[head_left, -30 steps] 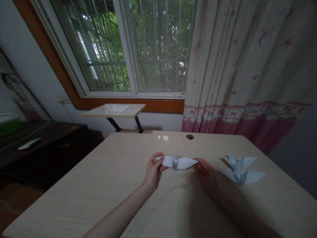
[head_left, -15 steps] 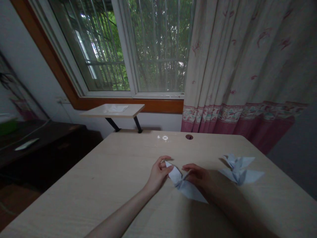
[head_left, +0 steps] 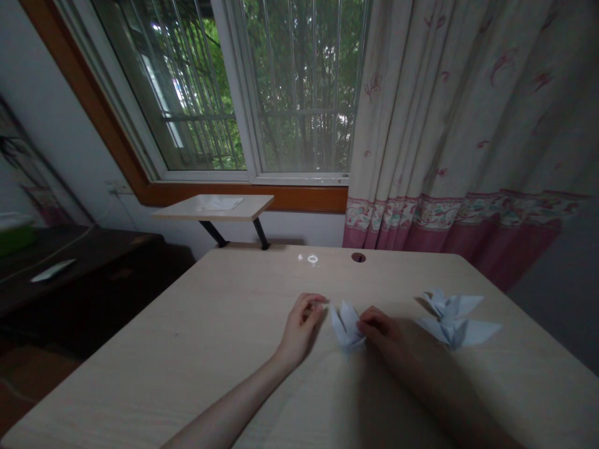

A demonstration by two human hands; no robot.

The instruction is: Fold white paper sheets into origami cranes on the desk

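A white folded paper crane (head_left: 347, 329) is over the light wooden table (head_left: 224, 349), its pointed parts turned upward. My right hand (head_left: 381, 330) pinches its right side between thumb and fingers. Just left of the paper is my left hand (head_left: 304, 321), its fingers curved and apart with nothing between them. A small gap separates its fingertips from the crane. Farther right, finished-looking white paper cranes (head_left: 456, 321) stand close together, overlapping in view. The crane's underside and the far fingers of my right hand are hidden.
A small raised shelf (head_left: 178, 211) on black supports holds white paper (head_left: 219, 203) at the back left. A round cable hole (head_left: 358, 257) lies near the table's back edge. A curtain (head_left: 449, 212) hangs behind, and a dark cabinet (head_left: 93, 262) stands left.
My left hand has let go of the crane. In my right hand, the paper has turned, so its spread wings now point upward and sit closer together.
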